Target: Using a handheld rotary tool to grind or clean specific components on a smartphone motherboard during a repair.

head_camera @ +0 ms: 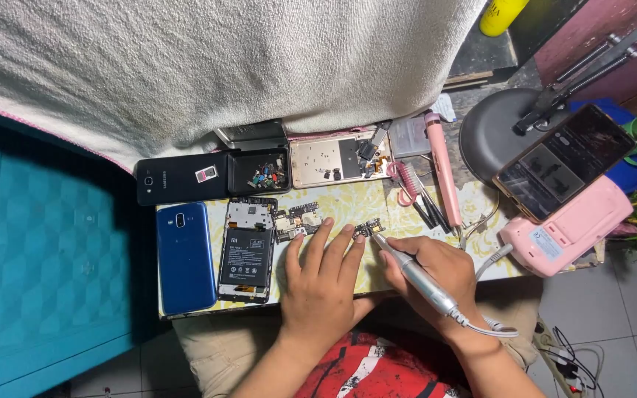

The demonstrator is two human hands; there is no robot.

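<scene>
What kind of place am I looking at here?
Likely a small home phone-repair bench: an opened phone with its battery exposed, a tray of tiny parts, and a corded pen-like tool in the right hand.

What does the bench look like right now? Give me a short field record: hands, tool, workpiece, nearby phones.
left hand: flat on the table, fingertips beside the small circuit board
right hand: gripping the corded pen-shaped tool
tool tip: at the small circuit board
opened phone: back off, battery showing, left of the hands
blue phone: face down, far left
black phone: behind the blue phone
</scene>
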